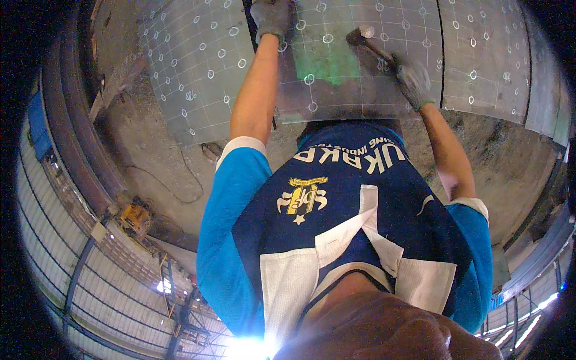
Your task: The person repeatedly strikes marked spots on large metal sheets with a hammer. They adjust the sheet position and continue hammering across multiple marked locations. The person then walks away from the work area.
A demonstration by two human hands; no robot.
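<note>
My right hand (414,81), in a grey glove, grips the handle of a hammer (362,36) whose steel head hangs just above a grey steel plate (360,90). White chalk grid lines and small circles cover the plate, and it has a green paint patch (327,60). My left hand (271,18), also gloved, rests on the plate's upper left part at the picture's top edge. Its fingers look curled, but the edge cuts them off, so what they hold is hidden. My blue shirt fills the lower middle of the view.
More chalk-marked plates lie to the left (192,72) and right (492,60). Rough concrete ground (156,156) surrounds them. A long steel beam (72,120) runs along the left, with a yellow machine (135,219) near it. Roof trusses and bright lights curve along the bottom rim.
</note>
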